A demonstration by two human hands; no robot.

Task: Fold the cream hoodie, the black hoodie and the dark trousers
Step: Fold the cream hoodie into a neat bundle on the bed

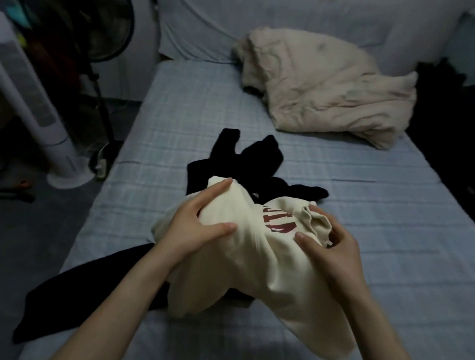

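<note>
Left hand (195,224) and right hand (333,251) clutch the soft, bunched cream hoodie (250,265) at frame centre. Crumpled black hoodie (250,160) lies beneath.

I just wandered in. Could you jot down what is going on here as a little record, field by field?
Setting: bed with a checked blue sheet
Left hand: grips the cream hoodie near its far end
Right hand: grips bunched cream fabric beside the red lettering
Cream hoodie: crumpled, not yet folded, lying over the dark garments
Dark garments: spread out beneath; cannot tell hoodie from trousers
Background: beige bedding heaped at the far end; tower fan and pedestal fan left of the bed
</note>
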